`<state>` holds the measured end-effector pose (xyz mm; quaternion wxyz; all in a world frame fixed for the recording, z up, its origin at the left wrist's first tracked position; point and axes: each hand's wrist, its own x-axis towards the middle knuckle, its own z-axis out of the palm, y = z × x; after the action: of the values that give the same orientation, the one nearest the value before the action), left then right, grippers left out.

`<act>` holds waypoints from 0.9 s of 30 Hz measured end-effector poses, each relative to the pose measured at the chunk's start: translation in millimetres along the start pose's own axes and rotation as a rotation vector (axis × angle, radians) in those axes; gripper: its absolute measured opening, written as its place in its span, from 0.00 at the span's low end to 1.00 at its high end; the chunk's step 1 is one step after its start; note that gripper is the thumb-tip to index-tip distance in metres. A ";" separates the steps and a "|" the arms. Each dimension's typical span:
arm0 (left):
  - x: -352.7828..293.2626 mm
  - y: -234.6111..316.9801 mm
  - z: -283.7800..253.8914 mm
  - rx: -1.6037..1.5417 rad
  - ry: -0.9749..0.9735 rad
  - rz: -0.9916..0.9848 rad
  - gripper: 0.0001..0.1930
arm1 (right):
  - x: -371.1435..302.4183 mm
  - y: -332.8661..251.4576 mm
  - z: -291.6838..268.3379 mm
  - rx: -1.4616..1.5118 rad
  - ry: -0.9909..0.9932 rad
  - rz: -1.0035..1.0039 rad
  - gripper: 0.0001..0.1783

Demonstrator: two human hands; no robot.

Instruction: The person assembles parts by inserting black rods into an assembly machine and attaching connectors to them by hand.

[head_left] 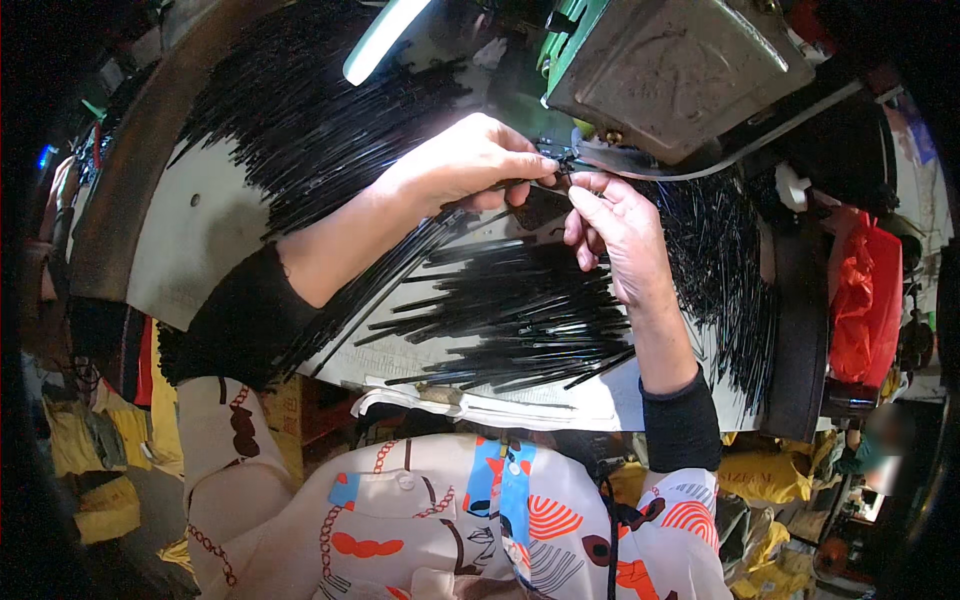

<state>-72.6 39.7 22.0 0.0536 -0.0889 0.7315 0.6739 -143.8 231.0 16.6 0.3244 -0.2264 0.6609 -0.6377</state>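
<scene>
My left hand (480, 165) is closed in a pinch, thumb against forefinger, at the working end of a machine (690, 75) with a green body and a worn grey metal cover. Just right of it, my right hand (622, 225) is pinched too, its other fingers curled. The fingertips nearly meet around something small and dark that I cannot make out. Below the hands a pile of thin black strips (520, 305) lies across the table (180, 240). More black strips (320, 110) are heaped beyond my left forearm, and another heap (725, 270) lies right of my right wrist.
A white lamp tube (385, 38) hangs above the far side. A curved metal band (740, 160) runs below the machine cover. Folded white material (480, 408) lies along the near table edge. At the right is a red bag (865, 300); yellow sacks (765, 475) lie below.
</scene>
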 end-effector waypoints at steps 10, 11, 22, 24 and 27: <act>-7.0 0.2 6.8 0.003 0.062 0.051 0.16 | 4.4 12.0 -15.0 0.544 0.183 -0.074 0.07; -7.9 0.1 9.4 0.010 0.084 0.067 0.16 | 4.8 17.2 -22.7 0.614 0.186 -0.098 0.08; -19.1 -6.1 27.7 0.522 0.057 0.305 0.16 | 3.0 23.7 -19.1 0.436 0.229 -0.111 0.10; -21.5 -9.0 26.4 0.742 0.115 0.447 0.15 | 4.4 25.4 -20.6 0.438 0.201 -0.114 0.10; -27.1 -0.5 15.2 0.848 0.178 0.466 0.12 | 2.4 24.4 -29.3 0.470 0.265 -0.152 0.10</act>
<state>-46.6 56.4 25.6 -0.1300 0.0495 0.9435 0.3006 -163.7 251.8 -8.6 0.2300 -0.1087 0.5125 -0.8201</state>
